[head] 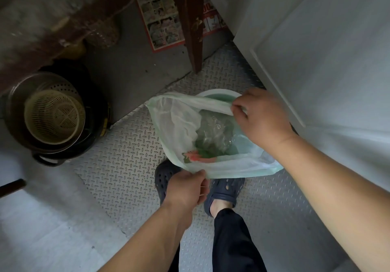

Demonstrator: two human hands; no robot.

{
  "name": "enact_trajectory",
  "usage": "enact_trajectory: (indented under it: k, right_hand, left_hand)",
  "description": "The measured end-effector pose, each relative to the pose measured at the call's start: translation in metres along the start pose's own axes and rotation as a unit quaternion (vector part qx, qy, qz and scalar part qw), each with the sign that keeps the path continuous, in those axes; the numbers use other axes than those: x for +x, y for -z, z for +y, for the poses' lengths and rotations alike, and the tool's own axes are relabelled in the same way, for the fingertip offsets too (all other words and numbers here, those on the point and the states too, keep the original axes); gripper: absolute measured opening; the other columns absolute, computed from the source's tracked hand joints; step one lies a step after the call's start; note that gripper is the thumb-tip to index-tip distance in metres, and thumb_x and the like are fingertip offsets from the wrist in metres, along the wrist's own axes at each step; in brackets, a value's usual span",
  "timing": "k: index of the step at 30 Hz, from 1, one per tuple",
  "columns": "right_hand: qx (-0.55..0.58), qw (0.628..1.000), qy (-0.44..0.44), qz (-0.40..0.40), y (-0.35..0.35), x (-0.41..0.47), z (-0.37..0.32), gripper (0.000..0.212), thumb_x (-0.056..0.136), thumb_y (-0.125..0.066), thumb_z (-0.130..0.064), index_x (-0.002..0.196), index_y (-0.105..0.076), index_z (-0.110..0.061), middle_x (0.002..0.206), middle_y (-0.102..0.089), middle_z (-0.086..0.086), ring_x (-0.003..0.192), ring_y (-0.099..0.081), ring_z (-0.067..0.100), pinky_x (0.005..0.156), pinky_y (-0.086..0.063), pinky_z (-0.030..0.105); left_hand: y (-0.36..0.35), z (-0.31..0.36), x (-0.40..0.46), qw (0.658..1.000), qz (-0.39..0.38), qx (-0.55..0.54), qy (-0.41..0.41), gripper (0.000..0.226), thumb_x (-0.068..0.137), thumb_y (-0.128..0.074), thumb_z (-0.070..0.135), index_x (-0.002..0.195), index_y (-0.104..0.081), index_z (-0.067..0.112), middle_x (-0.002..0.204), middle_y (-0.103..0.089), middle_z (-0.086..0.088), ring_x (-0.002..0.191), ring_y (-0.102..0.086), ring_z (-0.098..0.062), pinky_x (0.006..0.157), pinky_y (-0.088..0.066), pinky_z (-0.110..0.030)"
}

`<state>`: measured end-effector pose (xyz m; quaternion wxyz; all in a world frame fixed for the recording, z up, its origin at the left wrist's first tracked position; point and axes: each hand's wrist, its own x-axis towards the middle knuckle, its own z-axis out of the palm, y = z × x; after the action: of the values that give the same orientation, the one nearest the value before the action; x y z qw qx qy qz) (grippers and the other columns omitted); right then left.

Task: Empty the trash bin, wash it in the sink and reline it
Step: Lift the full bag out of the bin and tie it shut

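Thin, pale green see-through plastic is what both hands hold: a soft trash bag (181, 124) with its mouth pulled wide. The left hand (185, 189) pinches the near edge of the bag, so that grip is closed on it. The right hand (263, 117) pinches the far edge between thumb and fingers, so that grip is closed on the bag too.

The bag sits inside a round, light green plastic trash bin (219, 94) on the bumpy metal floor (118, 162), just in front of the person's dark blue rubber clogs (225, 189). Only a bit of the bin's rim shows past the bag. Inside the bag I can see crumpled clear wrap and something red and orange at the bottom.

I think the job has only just begun. The trash is in the bag and the bag is not out of the bin yet. Washing in the sink and putting in a new bag are left to do. No sink shows here.

A colourful paper flyer (162, 18) with small pictures leans on the wall behind a brown wooden leg (193, 24). It has red print, but the words are too blurry to read.
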<state>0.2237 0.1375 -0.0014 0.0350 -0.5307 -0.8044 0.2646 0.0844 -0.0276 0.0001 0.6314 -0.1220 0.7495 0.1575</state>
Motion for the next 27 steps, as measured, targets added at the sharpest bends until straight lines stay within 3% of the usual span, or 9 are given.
enact_trajectory:
  k: [4,10,17,21,24,27]
  right_hand:
    - [0.040,0.998,-0.018,0.043,0.020,-0.012,-0.013,0.015,0.089,-0.062,-0.012,0.084,-0.075,-0.008,0.085,-0.065,0.013,0.081,-0.061,0.036,0.067,-0.053,0.041]
    - [0.048,0.997,-0.017,0.065,0.049,-0.031,-0.032,0.012,0.088,-0.065,-0.009,0.083,-0.076,-0.005,0.080,-0.064,0.012,0.075,-0.061,0.034,0.064,-0.051,0.037]
    - [0.066,0.994,-0.051,0.067,0.066,-0.035,-0.037,0.010,0.087,-0.067,-0.011,0.087,-0.076,-0.008,0.087,-0.067,0.008,0.080,-0.063,0.030,0.066,-0.053,0.037]
    - [0.104,0.987,-0.102,0.060,0.060,-0.037,-0.030,0.008,0.087,-0.067,-0.016,0.086,-0.075,-0.015,0.083,-0.060,-0.006,0.076,-0.056,0.016,0.067,-0.046,0.027]
    - [0.134,0.981,-0.124,0.069,0.057,-0.038,-0.023,0.007,0.084,-0.069,-0.016,0.081,-0.074,-0.018,0.079,-0.058,-0.009,0.071,-0.054,0.011,0.068,-0.044,0.024]
    - [0.148,0.977,-0.127,0.084,0.056,-0.040,-0.017,0.008,0.083,-0.069,-0.016,0.079,-0.073,-0.022,0.074,-0.055,-0.016,0.065,-0.052,0.003,0.065,-0.041,0.015]
  left_hand:
    - [0.018,-0.010,-0.032,0.997,0.015,0.049,-0.058,0.023,0.097,-0.064,0.021,0.081,-0.071,0.007,0.059,-0.069,0.002,0.051,-0.061,-0.007,0.049,-0.050,-0.019]
    - [0.032,-0.016,-0.069,0.996,0.013,0.047,-0.070,0.028,0.098,-0.065,0.024,0.079,-0.071,0.004,0.064,-0.071,-0.003,0.060,-0.063,-0.017,0.066,-0.054,-0.036]
    - [0.038,-0.007,-0.089,0.985,0.054,0.112,-0.122,0.034,0.100,-0.059,0.023,0.071,-0.070,0.008,0.054,-0.067,0.003,0.049,-0.059,-0.008,0.059,-0.053,-0.031]
    - [0.041,0.000,-0.092,0.980,0.067,0.141,-0.127,0.034,0.102,-0.055,0.020,0.078,-0.070,0.002,0.063,-0.067,-0.005,0.056,-0.058,-0.018,0.059,-0.051,-0.031]
    - [0.044,0.004,-0.092,0.980,0.073,0.143,-0.114,0.030,0.102,-0.053,0.016,0.082,-0.069,0.000,0.067,-0.066,-0.007,0.044,-0.055,-0.008,0.042,-0.046,-0.018]
    - [0.051,0.002,-0.090,0.980,0.079,0.152,-0.106,0.029,0.101,-0.053,0.015,0.086,-0.066,-0.007,0.067,-0.066,-0.008,0.043,-0.055,-0.010,0.041,-0.045,-0.019]
